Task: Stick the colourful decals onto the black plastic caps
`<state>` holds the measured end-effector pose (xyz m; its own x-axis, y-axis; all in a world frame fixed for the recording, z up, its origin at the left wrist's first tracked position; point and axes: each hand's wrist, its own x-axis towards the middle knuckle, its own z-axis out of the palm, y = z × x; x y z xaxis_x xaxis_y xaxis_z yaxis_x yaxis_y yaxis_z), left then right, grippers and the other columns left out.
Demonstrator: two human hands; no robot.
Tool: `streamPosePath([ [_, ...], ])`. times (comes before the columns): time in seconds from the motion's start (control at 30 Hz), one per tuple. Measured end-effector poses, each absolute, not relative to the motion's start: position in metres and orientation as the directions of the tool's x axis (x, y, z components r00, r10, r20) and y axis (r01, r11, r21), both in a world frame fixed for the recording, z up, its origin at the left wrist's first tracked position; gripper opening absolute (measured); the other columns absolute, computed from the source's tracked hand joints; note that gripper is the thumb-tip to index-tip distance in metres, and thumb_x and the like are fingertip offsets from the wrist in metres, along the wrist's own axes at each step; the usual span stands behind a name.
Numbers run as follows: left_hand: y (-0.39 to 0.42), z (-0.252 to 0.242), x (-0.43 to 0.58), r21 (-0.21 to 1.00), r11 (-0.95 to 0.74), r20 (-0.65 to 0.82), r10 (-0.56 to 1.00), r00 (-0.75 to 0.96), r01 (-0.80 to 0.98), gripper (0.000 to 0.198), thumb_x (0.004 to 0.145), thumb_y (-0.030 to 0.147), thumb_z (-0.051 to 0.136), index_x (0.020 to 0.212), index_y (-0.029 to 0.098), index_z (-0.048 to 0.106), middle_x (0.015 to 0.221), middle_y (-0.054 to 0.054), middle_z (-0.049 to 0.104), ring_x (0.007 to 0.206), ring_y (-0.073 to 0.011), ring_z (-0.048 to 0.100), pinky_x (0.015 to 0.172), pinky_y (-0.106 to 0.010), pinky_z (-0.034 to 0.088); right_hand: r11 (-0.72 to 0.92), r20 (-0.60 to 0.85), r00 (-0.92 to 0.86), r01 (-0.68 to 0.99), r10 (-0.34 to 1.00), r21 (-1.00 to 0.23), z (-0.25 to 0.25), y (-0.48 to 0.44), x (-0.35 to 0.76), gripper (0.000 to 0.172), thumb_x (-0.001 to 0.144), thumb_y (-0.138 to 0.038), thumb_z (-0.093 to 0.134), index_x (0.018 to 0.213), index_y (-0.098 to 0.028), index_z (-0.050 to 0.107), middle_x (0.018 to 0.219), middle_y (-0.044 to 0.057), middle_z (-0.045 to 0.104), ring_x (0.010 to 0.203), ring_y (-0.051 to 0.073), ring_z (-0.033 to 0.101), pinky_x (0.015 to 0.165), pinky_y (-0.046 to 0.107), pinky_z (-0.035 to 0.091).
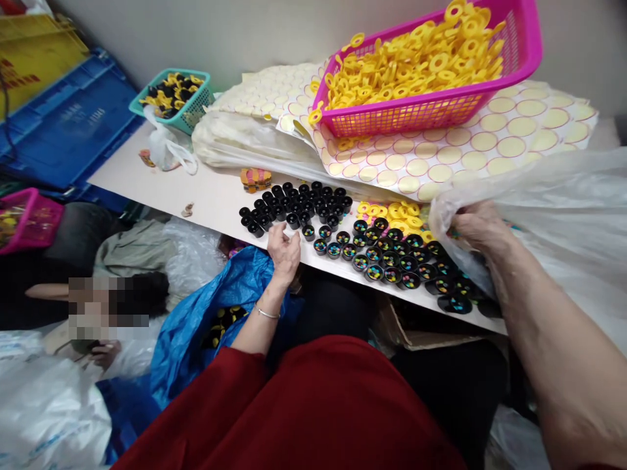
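My left hand (284, 252) is at the table's front edge, fingers loosely bent and apart, nothing visible in them. Just beyond its fingertips stand small round black cups (292, 220) in a packed group with no coloured bits showing. To the right are more black cups (375, 272) holding small multicoloured pieces. My right hand (475, 225) reaches into the mouth of a clear plastic bag (553, 189); the plastic covers its fingers, so what they hold is hidden. Yellow rings (404, 214) lie behind the filled cups, left of that hand.
A pink basket (416, 111) heaped with yellow ringed pieces sits on sheets of round stickers (482, 141). A green basket (193, 108) stands at the back left. A blue sack (196, 307) hangs below the table (147, 183). Another person (49, 292) is low on the left.
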<state>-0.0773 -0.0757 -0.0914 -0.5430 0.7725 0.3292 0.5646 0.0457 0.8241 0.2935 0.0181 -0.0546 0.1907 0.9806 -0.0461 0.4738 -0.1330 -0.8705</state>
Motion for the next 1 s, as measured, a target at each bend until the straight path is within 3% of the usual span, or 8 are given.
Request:
streamPosePath([
  [0.1,-0.056,-0.088,-0.084,0.761,0.064,0.335,0.814,-0.474,0.646,0.036,0.073,0.022,0.068,0.109,0.014,0.066,0.101,-0.005,0.060,0.070,-0.0129,0.053,0.076,-0.031,0.049,-0.281,-0.219,0.271,0.215,0.937,-0.935,-0.042,-0.002,0.303,0.016,0.062,0.000,0.069,0.064,-0.014,0.062,0.060,-0.001,0.061,0.057,0.011,0.054,0.066,0.031,0.048],
  [0.23,-0.039,-0.092,-0.091,0.709,0.045,0.339,0.853,-0.397,0.704,0.032,0.072,0.022,0.068,0.104,0.014,0.067,0.099,-0.006,0.061,0.090,-0.0196,0.059,0.087,-0.032,0.048,-0.211,-0.172,0.337,0.083,0.926,-0.974,-0.036,-0.024,0.321,0.019,0.053,-0.004,0.076,0.060,-0.015,0.063,0.061,-0.001,0.061,0.058,0.010,0.054,0.066,0.029,0.048],
  [0.47,-0.054,-0.062,-0.079,0.828,0.078,0.307,0.765,-0.567,0.555,0.030,0.066,0.023,0.072,0.095,0.016,0.065,0.074,0.005,0.054,0.062,-0.0102,0.046,0.070,-0.026,0.044,-0.062,-0.040,0.353,0.050,0.935,-0.997,-0.028,-0.058,0.332,0.029,0.045,-0.023,0.085,0.065,-0.021,0.065,0.071,0.003,0.068,0.068,0.017,0.060,0.071,0.034,0.052],
  [0.53,-0.070,-0.046,-0.057,0.854,-0.044,0.336,0.807,-0.486,0.518,0.029,0.064,0.021,0.074,0.092,0.017,0.066,0.080,0.003,0.060,0.069,-0.0110,0.051,0.070,-0.026,0.045,-0.029,-0.019,0.312,0.026,0.950,-0.999,-0.017,-0.070,0.321,0.032,0.045,-0.027,0.087,0.068,-0.021,0.065,0.073,0.003,0.068,0.070,0.017,0.062,0.073,0.035,0.053],
  [0.67,-0.097,-0.029,0.008,0.912,-0.230,0.265,0.962,-0.061,0.340,0.034,0.061,0.018,0.079,0.094,0.019,0.072,0.092,-0.002,0.068,0.080,-0.0151,0.060,0.075,-0.029,0.050,-0.022,-0.024,0.203,-0.011,0.979,-1.000,0.004,-0.096,0.288,0.035,0.047,-0.031,0.090,0.071,-0.021,0.067,0.073,0.001,0.068,0.069,0.016,0.062,0.073,0.033,0.054],
  [0.77,-0.103,-0.032,0.051,0.904,-0.296,0.242,0.949,0.201,0.310,0.035,0.062,0.018,0.081,0.096,0.021,0.074,0.097,-0.003,0.071,0.092,-0.0192,0.062,0.085,-0.034,0.051,-0.051,-0.047,0.083,0.042,0.995,-0.998,0.010,-0.113,0.270,0.033,0.053,-0.036,0.091,0.073,-0.021,0.069,0.077,0.001,0.069,0.072,0.016,0.062,0.073,0.032,0.053],
  [0.87,-0.104,-0.036,0.074,0.854,-0.353,0.229,0.914,0.334,0.383,0.033,0.065,0.020,0.080,0.097,0.021,0.075,0.098,-0.003,0.072,0.096,-0.0210,0.061,0.090,-0.038,0.051,0.011,0.006,-0.023,0.212,1.000,-0.977,0.008,-0.126,0.263,0.028,0.066,-0.043,0.083,0.079,-0.022,0.070,0.079,0.001,0.069,0.072,0.017,0.061,0.072,0.033,0.052],
  [1.0,-0.106,-0.037,0.083,0.787,-0.429,0.232,0.872,0.432,0.443,0.031,0.069,0.024,0.076,0.099,0.019,0.074,0.095,-0.003,0.071,0.092,-0.0211,0.059,0.088,-0.038,0.050,0.228,0.152,-0.176,0.578,0.972,-0.783,0.006,-0.135,0.263,0.017,0.088,-0.038,0.063,0.085,-0.023,0.071,0.080,0.004,0.068,0.073,0.019,0.061,0.069,0.034,0.050],
])
